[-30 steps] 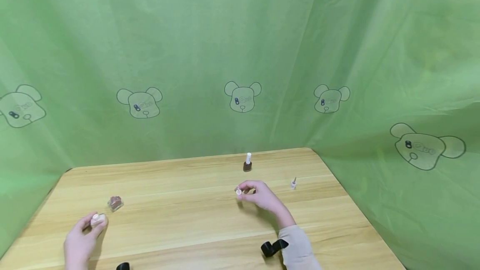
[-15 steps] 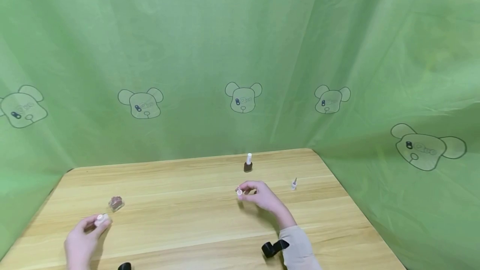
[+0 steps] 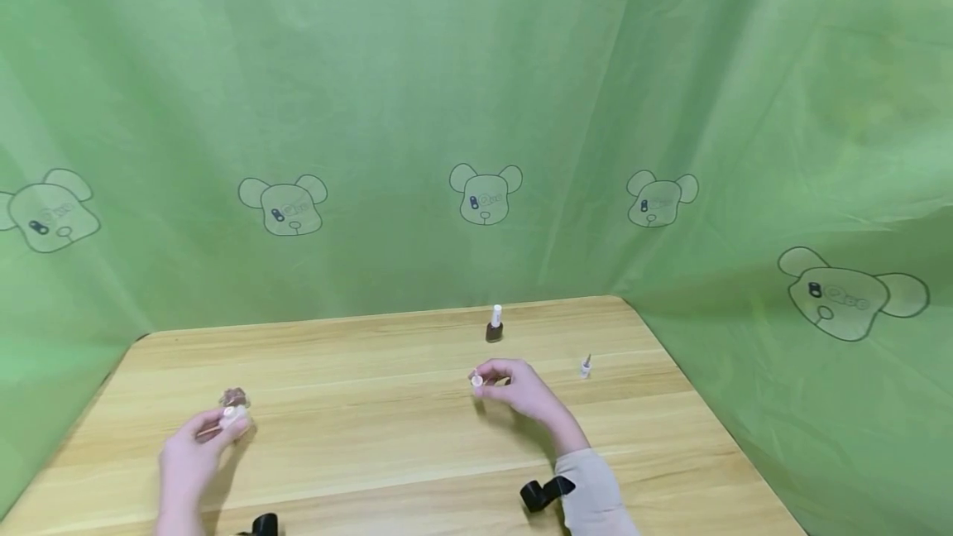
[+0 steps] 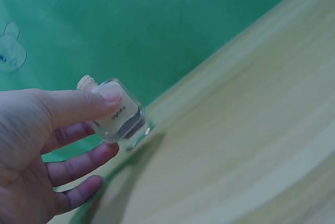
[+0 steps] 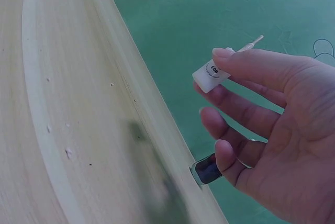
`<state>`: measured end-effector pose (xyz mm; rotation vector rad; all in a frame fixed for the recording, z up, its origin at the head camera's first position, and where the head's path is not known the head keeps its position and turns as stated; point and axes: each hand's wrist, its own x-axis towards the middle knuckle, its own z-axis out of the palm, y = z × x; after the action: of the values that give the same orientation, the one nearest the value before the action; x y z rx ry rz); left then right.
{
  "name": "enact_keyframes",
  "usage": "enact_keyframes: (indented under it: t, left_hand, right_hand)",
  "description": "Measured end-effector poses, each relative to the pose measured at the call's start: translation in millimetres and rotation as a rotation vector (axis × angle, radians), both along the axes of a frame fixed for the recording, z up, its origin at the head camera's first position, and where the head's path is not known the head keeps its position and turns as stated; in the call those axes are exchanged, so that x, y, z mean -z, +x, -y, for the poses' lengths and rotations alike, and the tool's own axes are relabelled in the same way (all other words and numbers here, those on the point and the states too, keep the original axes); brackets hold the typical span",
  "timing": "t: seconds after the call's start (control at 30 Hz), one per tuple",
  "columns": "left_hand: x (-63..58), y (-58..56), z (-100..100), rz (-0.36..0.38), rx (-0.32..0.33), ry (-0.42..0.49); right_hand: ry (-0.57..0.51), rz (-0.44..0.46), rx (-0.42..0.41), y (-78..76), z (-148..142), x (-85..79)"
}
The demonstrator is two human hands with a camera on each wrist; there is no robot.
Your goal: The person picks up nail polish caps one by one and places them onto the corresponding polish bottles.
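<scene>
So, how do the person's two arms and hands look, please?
The left hand and the right hand are both without gloves. The right forearm wears a plain, wrinkled, light beige sleeve, and a black fitting with a rounded end sits against it. Near the left forearm, another black piece shows at the bottom edge of the head view; no sleeve is visible there.

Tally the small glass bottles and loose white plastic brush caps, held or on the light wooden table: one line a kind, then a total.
Small glass bottles: 3 (dark white-capped bottle, held pale bottle, brown bottle)
Loose white plastic brush caps: 2 (held cap, standing cap)
Total: 5
</scene>
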<state>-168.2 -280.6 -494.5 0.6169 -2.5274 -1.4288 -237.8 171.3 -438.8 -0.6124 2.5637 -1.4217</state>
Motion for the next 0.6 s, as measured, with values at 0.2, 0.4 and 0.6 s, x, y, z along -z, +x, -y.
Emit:
enact_keyframes:
  t: [0.2, 0.4, 0.6]
  left_hand:
    - [-9.0, -11.7, -19.8, -0.029, 0.093, 0.037]
    - [-16.3, -19.8, -36.2, -0.046, 0.169, 0.025]
    - [-20.8, -26.4, -52.3, -0.062, 0.211, 0.057]
  right_hand:
    - [-0.041, 0.024, 0.003, -13.2, -4.8, 21.4]
    - [-0.054, 0.038, 0.001, -19.0, -6.6, 31.2]
    - [-0.047, 0.033, 0.006, -18.8, -4.5, 31.0]
